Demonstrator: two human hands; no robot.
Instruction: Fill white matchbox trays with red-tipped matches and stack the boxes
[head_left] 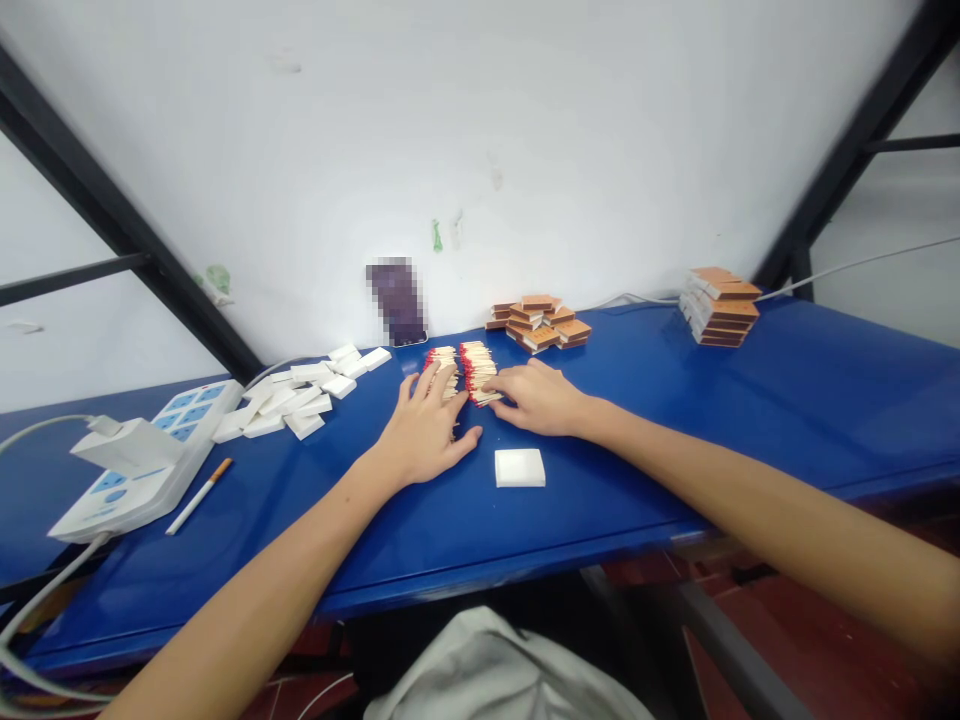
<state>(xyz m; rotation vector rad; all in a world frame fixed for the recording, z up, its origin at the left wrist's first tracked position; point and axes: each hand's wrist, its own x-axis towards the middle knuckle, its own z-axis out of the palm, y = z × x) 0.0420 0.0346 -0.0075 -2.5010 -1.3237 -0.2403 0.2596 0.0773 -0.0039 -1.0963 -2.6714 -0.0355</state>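
Left hand [427, 425] lies spread wide over one row of matches [444, 356]; right hand [541, 397] is half-curled, fingertips at the neighbouring row of matches [478, 368] — whether it pinches any stick, I cannot tell. Nearer, just below frame centre, rests a single white matchbox tray [520, 468]. Both rows sit mid-frame, red heads showing, a narrow gap between. They look loose, so uneven finger pressure could fan the sticks out — or mix the rows. Beyond, orange matchboxes [537, 335] lie heaped by the wall [570, 150].
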